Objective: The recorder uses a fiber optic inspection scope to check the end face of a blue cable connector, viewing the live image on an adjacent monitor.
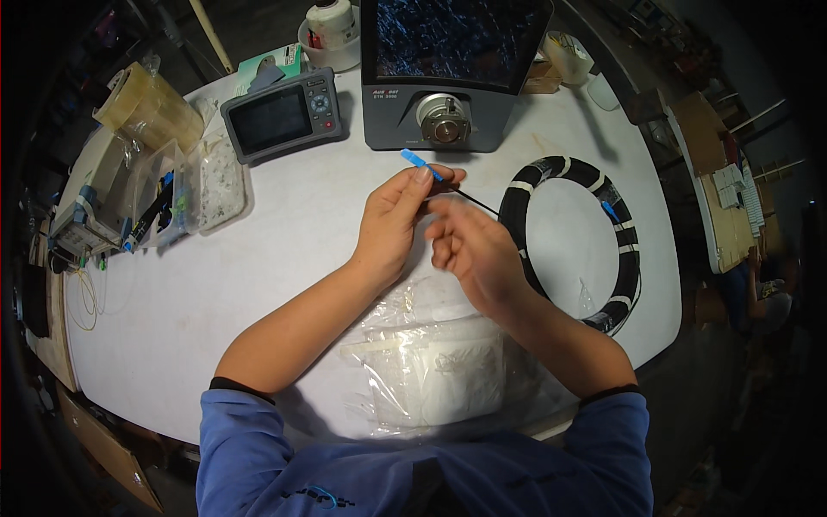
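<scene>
Between the thumb and fingers of my left hand (pixel 392 215) is a blue fiber-optic connector (pixel 415 159), tilted up to the left. A thin black cable (pixel 475 203) leads from it toward a coil of black cable (pixel 514 215) on the right, bound with white tape bands. Close beside it, my right hand (pixel 474 250) is blurred by motion, with its fingers partly curled; whether they hold anything is not clear. Another blue connector (pixel 610 210) lies against the coil's right side. Directly beyond my hands stands a microscope-like inspection device (pixel 445 125) with a round metal port and a screen.
A handheld tester (pixel 274 118) leans at the back left. Left of it are a clear plastic bin (pixel 177 185) and large rolls of tape (pixel 151 103). Clear plastic bags (pixel 439 370) lie at the near edge of the white table (pixel 258 250). A white bottle (pixel 331 21) stands at the back.
</scene>
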